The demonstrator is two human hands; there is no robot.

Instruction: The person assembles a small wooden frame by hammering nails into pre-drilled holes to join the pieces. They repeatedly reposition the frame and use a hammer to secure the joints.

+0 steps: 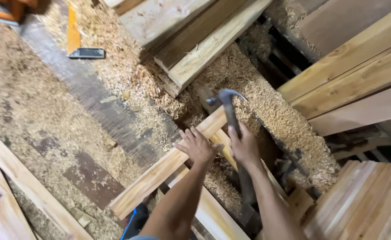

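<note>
From up here I see my right hand point(245, 146) clenched around the neck of a grey steel claw hammer point(227, 103), just below its head, with the dark handle running down past my wrist; taken that high, the tool feels short and easy to steer, though I judge it head-heavy, hard and unyielding, the bare metal a little slick, so a firmer hold lower on the handle would give more swing. My left hand point(198, 146) lies flat, fingers spread, pressed on a long pale planed timber batten point(168, 166) that slants from lower left up toward the hammer head; that grip is released, only bearing down, not wrapped around anything. The batten looks stiff and fairly light, rough enough not to slide, and best held along its edges near the middle. It crosses another pale strip of wood point(224, 142) under my right hand, though I cannot tell whether the two are joined. Heaps of loose sawdust point(266, 106) lie all around, with stacked planks point(204, 31) beyond and a yellow-handled tool point(77, 40) well apart at the upper left.
</note>
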